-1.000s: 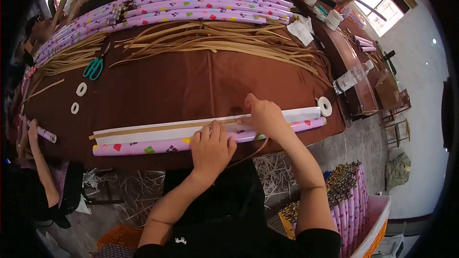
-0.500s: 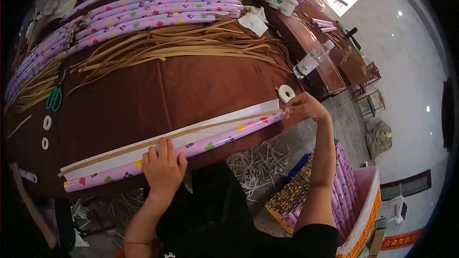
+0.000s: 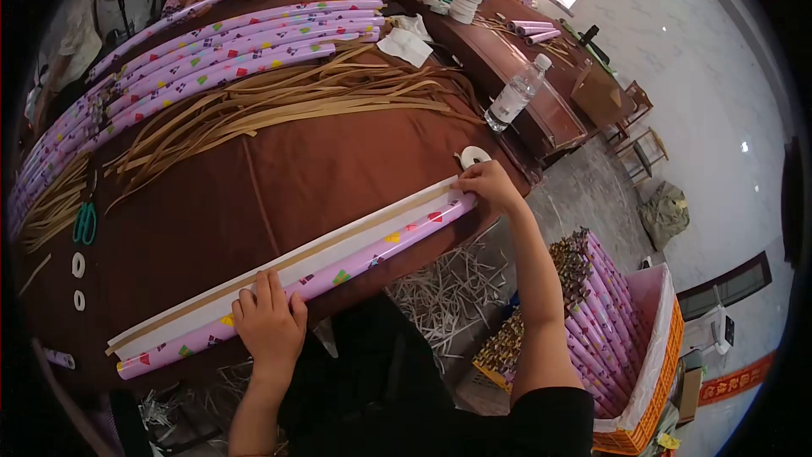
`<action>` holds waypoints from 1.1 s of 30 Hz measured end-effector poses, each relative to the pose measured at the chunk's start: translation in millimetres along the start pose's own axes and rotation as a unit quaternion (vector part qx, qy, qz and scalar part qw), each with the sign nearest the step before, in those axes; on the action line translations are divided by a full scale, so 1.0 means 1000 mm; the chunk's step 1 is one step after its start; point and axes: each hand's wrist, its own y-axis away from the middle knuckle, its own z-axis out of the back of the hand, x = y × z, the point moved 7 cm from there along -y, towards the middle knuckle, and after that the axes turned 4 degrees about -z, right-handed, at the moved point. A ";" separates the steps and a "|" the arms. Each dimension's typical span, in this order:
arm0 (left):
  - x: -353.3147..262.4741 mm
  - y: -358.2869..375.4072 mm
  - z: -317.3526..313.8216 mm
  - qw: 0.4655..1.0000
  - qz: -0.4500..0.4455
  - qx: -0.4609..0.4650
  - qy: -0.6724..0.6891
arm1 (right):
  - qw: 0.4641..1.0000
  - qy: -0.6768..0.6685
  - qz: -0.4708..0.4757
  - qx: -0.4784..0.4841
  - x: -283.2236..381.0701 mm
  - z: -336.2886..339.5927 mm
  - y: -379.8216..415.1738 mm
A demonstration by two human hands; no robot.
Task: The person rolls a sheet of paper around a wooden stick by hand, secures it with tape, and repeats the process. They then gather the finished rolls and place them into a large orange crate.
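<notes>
A roll of lilac patterned wrapping paper (image 3: 341,276) lies slantwise along the table's near edge, with a flap of its white underside (image 3: 182,315) unrolled behind it. On that flap a long thin tan strip (image 3: 203,302) runs lengthwise. My left hand (image 3: 269,322) rests on the roll left of its middle, fingers extended over the roll and reaching the strip. At the right end my right hand (image 3: 486,186) is closed in a pinch at the strip's end, by the flap's corner; the fingertips partly hide it. A white tape roll (image 3: 474,156) sits just behind that hand.
Tan strips (image 3: 296,114) and finished lilac rolls (image 3: 245,42) lie across the back. Green-handled scissors (image 3: 85,222) and white tape rings (image 3: 79,265) are at left. A water bottle (image 3: 516,95) stands back right. An orange crate (image 3: 668,364) of rolls is on the floor; another person sits opposite.
My view has tilted up slightly. My right hand has shifted from the roll's end onto the white flap's corner, and the strip's right end now lies farther from the roll. My left hand stays on the roll.
</notes>
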 end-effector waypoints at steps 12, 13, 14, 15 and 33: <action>0.000 0.002 -0.003 1.000 0.011 0.014 -0.007 | 0.999 0.043 -0.012 -0.002 -0.012 -0.005 -0.013; 0.000 0.001 -0.002 1.000 0.010 0.011 -0.009 | 0.999 0.052 -0.009 -0.004 -0.012 -0.008 -0.014; 0.000 0.001 -0.002 1.000 0.009 0.009 -0.011 | 0.998 0.061 -0.007 -0.006 -0.012 -0.010 -0.015; 0.000 0.001 -0.002 1.000 0.008 0.010 -0.011 | 0.998 0.061 -0.008 -0.006 -0.014 -0.011 -0.016; 0.000 0.001 -0.001 1.000 0.015 0.005 -0.004 | 0.918 0.332 0.070 -0.207 0.032 -0.002 0.016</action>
